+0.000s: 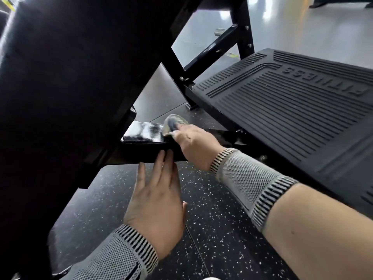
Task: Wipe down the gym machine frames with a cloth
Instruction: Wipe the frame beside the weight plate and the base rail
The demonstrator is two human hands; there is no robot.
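Fingers of the right hand [192,143] are curled round a bunched grey cloth [174,123], which is pressed onto the top face of a black frame bar [145,145]. The bar's top is seen glossy to the left of the cloth. The left hand [156,205] is held flat with its fingers straight, and its fingertips [161,156] are laid against the near side face of the same bar, just below the right hand. Grey knit wrist sleeves with striped cuffs [248,182] are worn on both forearms. A large black pad [66,87] is seen slanting over the bar's left end. A ribbed rubber footplate [292,110] is set to the right, with further black frame struts [212,49] behind it. Speckled black floor [218,235] is seen beneath the hands.
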